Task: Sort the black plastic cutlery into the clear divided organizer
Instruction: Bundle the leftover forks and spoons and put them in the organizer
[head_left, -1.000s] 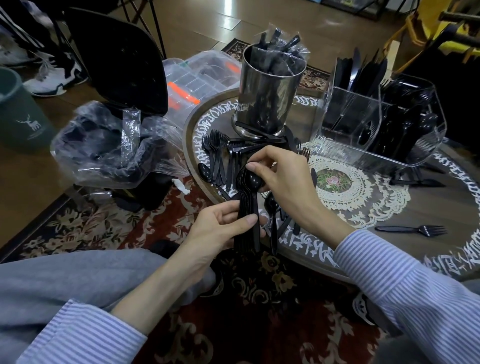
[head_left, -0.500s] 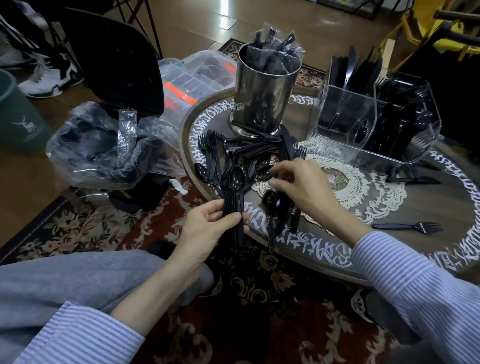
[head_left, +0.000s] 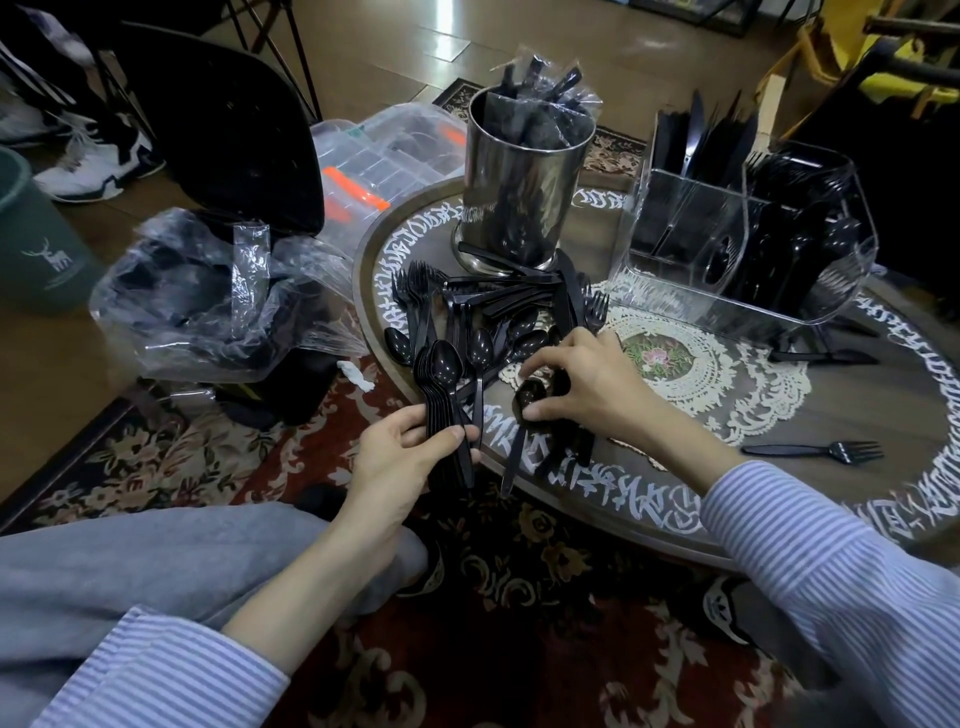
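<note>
Head view: the step in hand looks like gathering spoons before a trip to the clear divided plastic organizer (head_left: 675, 249), which stands at about two o'clock on the round dark wooden table (head_left: 857, 395) and already holds black cutlery upright.

The left hand (head_left: 400, 457) grips a nested stack of black plastic spoons (head_left: 441, 384) by the handles, at the table's seven o'clock edge. Its long axis runs nearly upright in the picture, bowls at twelve o'clock, handles toward six.

The right hand (head_left: 576, 379) has its fingers curled down round a single black plastic spoon (head_left: 522, 415), pinching its bowl; this spoon lies on the table, handle running toward seven o'clock.

Beyond it, at eleven o'clock, lies the loose pile of black plastic forks, knives and spoons (head_left: 493, 306).

Next, I judge, the spoon must be lifted, turned bowl-up and nested onto the stack.
</note>
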